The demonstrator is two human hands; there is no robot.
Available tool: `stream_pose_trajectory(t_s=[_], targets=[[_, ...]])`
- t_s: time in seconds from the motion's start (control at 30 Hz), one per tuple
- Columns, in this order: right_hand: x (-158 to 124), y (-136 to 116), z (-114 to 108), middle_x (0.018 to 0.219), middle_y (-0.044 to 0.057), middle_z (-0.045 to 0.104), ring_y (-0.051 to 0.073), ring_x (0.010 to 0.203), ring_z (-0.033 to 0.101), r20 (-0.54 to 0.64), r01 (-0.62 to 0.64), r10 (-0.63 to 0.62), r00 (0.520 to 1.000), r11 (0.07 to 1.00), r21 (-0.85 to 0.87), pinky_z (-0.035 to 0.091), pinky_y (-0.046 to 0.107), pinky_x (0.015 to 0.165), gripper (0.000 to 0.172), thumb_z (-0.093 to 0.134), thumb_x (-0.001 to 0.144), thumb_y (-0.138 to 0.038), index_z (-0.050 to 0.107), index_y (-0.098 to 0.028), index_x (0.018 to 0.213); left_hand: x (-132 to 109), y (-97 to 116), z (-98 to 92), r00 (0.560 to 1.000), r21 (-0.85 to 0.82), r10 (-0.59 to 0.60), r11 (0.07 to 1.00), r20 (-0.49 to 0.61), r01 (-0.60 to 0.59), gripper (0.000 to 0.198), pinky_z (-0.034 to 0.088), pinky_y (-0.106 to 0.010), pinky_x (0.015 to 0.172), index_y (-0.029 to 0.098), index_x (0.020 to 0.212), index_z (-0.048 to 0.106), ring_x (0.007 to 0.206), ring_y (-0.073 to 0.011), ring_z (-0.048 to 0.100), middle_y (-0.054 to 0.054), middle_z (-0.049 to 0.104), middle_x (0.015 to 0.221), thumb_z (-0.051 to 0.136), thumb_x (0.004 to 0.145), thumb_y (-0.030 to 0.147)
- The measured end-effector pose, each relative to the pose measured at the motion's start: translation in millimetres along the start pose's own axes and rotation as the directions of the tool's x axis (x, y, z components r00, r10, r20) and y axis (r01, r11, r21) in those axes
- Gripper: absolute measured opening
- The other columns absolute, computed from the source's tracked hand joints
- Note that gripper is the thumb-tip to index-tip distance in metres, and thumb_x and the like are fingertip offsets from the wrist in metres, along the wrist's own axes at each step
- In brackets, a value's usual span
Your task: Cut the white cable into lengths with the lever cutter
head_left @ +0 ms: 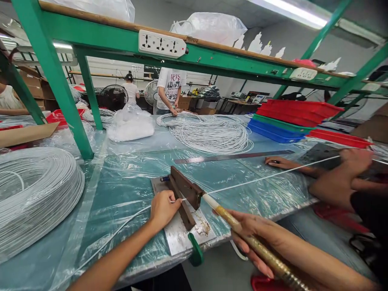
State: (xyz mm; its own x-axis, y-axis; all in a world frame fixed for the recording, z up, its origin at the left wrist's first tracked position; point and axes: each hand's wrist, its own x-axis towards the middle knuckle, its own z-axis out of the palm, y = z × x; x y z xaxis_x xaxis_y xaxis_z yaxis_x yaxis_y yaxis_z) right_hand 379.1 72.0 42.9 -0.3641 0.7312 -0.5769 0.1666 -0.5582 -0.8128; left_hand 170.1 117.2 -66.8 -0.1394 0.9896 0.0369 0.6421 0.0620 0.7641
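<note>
Plastic-covered table [127,178] in a workshop, left hand [163,208], fingers pinching white cable [273,174], right hand [257,228], fingers clasping cutter lever [222,211]

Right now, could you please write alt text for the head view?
The person's left hand holds a white cable at a bench cutter while the right hand grips its lever handle. A co-worker's hand holds the cable taut farther right, near a steel ruler.
</note>
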Motion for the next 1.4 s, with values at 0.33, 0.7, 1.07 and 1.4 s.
stream_pose_trajectory(t_s=[0.33, 0.7, 1.07, 1.4], targets=[[6, 18, 15, 0.04, -0.014, 0.029, 0.004, 0.025, 0.019, -0.018, 0.006, -0.012, 1.0, 0.956, -0.292, 0.011, 0.015, 0.026, 0.042, 0.052, 0.061, -0.048, 0.036, -0.021, 0.089, -4, 5, 0.1, 0.997, 0.108, 0.064, 0.992, -0.032, -0.06, 0.029, 0.017, -0.024, 0.054, 0.019, 0.055, 0.044, 0.054, -0.012, 0.039, 0.003, 0.044, 0.053, 0.056, 0.077, 0.032], [29, 104, 14, 0.061, -0.003, 0.043, 0.012, 0.05, 0.041, -0.236, 0.253, -0.36, 0.903, 0.887, -0.385, 0.037, 0.022, 0.047, 0.025, 0.05, 0.07, -0.04, 0.052, -0.019, 0.083, -7, -2, 0.1, 0.995, -0.028, 0.081, 0.996, -0.063, -0.083, 0.03, 0.017, -0.024, 0.053, 0.018, 0.054, 0.041, 0.051, -0.011, 0.035, 0.004, 0.038, 0.05, 0.054, 0.076, 0.033], [-6, -59, 5, 0.075, 0.005, 0.06, 0.008, 0.044, 0.047, 0.075, 0.295, -0.313, 0.947, 0.937, 0.19, 0.042, 0.019, 0.044, 0.046, 0.054, 0.08, -0.048, 0.057, -0.014, 0.112, -26, -3, -32.6, 0.988, -0.55, 0.142, 0.83, 0.053, -0.09, 0.037, 0.032, -0.021, 0.057, 0.015, 0.068, 0.055, 0.061, -0.0122, 0.042, 0.001, 0.048, 0.063, 0.059, 0.072, 0.051], [146, -197, 31, 0.085, 0.011, 0.068, 0.02, 0.075, 0.062, 0.092, 0.563, -0.56, 0.823, 0.826, -0.01, 0.044, 0.028, 0.066, 0.072, 0.025, 0.085, -0.072, 0.046, -0.014, 0.121, -56, -3, -16.9, 0.99, -0.501, 0.113, 0.863, 0.082, -0.057, 0.054, 0.022, -0.024, 0.053, 0.015, 0.061, 0.055, 0.055, -0.0117, 0.032, 0.003, 0.034, 0.055, 0.042, 0.08, 0.064]])
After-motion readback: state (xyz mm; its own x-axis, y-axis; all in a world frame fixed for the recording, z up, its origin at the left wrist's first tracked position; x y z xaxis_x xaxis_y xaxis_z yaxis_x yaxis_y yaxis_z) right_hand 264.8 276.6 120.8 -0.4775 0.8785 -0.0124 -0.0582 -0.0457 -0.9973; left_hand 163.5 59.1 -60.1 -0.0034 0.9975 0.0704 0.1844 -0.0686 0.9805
